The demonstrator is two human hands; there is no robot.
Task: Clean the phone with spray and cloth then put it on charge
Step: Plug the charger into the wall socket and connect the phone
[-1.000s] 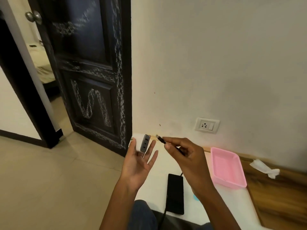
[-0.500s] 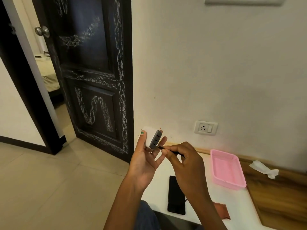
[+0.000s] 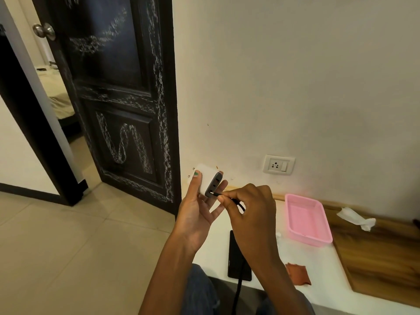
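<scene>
While the flat black rectangular phone (image 3: 238, 255) lies face up on the white tabletop (image 3: 318, 267) below our wrists, a black cable (image 3: 237, 292) running from its near end, we judge the cleaning finished and the charging half set up. Our left hand (image 3: 200, 212) grips the white block charger with its grey port face (image 3: 210, 181), thumb on top and fingers behind. Our right hand (image 3: 250, 208) pinches the cable's metal plug (image 3: 216, 193) at the lowest port; whether it is seated we cannot tell. Plugging the charger into the white wall socket (image 3: 279, 164), beyond our right knuckles, remains. A folded rust-brown cloth (image 3: 297, 273) lies by our right forearm, a pink plastic tray (image 3: 306, 219) right of our fingers. A dark carved wooden door (image 3: 118, 98) stands left.
</scene>
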